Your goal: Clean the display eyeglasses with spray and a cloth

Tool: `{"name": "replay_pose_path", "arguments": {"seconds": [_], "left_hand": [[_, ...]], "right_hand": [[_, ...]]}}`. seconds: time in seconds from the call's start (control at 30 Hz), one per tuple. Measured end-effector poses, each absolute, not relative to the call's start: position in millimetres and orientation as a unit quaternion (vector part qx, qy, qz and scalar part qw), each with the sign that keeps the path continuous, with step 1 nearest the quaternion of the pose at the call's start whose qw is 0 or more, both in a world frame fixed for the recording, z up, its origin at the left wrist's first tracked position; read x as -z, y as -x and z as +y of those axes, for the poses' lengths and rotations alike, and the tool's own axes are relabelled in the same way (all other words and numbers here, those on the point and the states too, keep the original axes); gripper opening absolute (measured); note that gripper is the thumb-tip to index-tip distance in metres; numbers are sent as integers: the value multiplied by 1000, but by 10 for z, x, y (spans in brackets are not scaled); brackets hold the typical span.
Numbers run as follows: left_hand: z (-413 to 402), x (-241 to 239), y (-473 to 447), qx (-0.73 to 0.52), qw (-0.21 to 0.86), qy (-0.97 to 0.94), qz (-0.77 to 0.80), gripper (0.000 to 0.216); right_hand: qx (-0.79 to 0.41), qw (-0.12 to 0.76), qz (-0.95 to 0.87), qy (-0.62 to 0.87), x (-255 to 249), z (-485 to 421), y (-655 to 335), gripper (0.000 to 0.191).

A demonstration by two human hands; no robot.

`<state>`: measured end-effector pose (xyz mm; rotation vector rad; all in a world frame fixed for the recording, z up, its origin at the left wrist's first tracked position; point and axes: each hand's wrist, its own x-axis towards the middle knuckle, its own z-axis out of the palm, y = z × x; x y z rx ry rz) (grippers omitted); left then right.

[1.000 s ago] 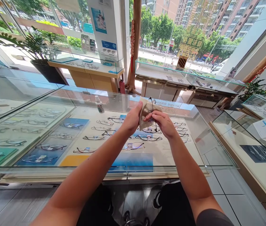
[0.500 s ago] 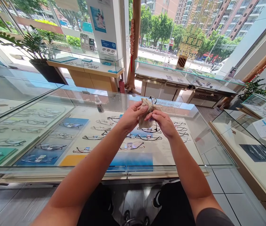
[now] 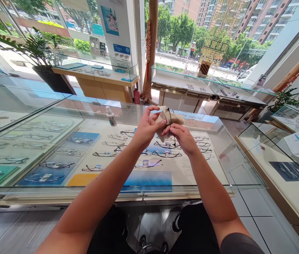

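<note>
Above the glass counter, my left hand (image 3: 148, 124) pinches a beige cleaning cloth (image 3: 177, 117) that is folded round part of a pair of eyeglasses (image 3: 168, 116). My right hand (image 3: 182, 137) grips the dark frame of these eyeglasses from the other side, its fingers closed. One dark temple of the frame hangs below the right fingers. Cloth and fingers hide most of the lenses. A white spray bottle (image 3: 111, 116) stands upright on the counter to the left of my hands.
Under the glass top of the counter (image 3: 191, 180) lie several rows of eyeglasses (image 3: 149, 163). More display cases (image 3: 181, 84) stand by the windows, and another case (image 3: 284, 169) is at the right. A potted plant (image 3: 51, 77) stands at the far left.
The cloth has been lifted and bunched higher round the eyeglasses, so its lower flap hangs less. My left fingers have shifted up and spread a little; the right hand has hardly moved.
</note>
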<state>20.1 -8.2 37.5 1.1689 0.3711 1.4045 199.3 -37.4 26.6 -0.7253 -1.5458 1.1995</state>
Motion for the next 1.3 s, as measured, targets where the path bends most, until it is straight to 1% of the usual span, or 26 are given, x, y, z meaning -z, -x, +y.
{"name": "replay_pose_path", "arguments": {"seconds": [0.07,0.13,0.27,0.33,0.47,0.5,0.53,0.63,0.7,0.83,0.93,1.03,1.1,1.2,1.3], "left_hand": [[-110,-375,-220,-618,557,-527,174,47],[-142,-388,-226,-616,544,-537,190,43],[-185,-428,-207,-585,573,-535,206,51],[-184,-435,-203,-580,586,-525,214,50],[-151,-406,-224,-617,554,-517,212,32],[-140,-393,-228,-624,546,-520,205,33],[-128,-380,-229,-626,546,-521,197,38],[-99,-352,-213,-603,580,-514,188,59],[-92,-353,-194,-583,596,-513,202,63],[-110,-395,-159,-530,597,-559,223,46],[-115,-418,-131,-492,598,-597,211,46],[-91,-418,-102,-492,614,-582,206,40],[-71,-416,-85,-495,631,-562,204,42],[-61,-423,-69,-489,651,-548,193,51],[-69,-439,-61,-474,649,-569,175,50]], "right_hand": [[-499,501,-640,301,-266,-371,-1991,32],[-502,498,-641,298,-262,-368,-1988,31],[-512,489,-647,285,-254,-369,-1968,28],[-510,486,-648,290,-251,-374,-1956,28],[-511,483,-649,289,-250,-387,-1937,31],[-512,482,-652,286,-251,-390,-1933,32],[-511,480,-655,283,-255,-393,-1929,32],[-502,482,-663,276,-277,-409,-1925,34],[-494,483,-667,280,-294,-421,-1930,35],[-474,486,-675,288,-300,-428,-1960,34],[-472,494,-676,277,-274,-408,-1985,30],[-496,495,-661,268,-249,-384,-1996,29],[-513,493,-649,268,-242,-376,-1998,31],[-521,498,-641,264,-242,-375,-2004,32],[-518,489,-651,262,-246,-376,-2016,31]]}}
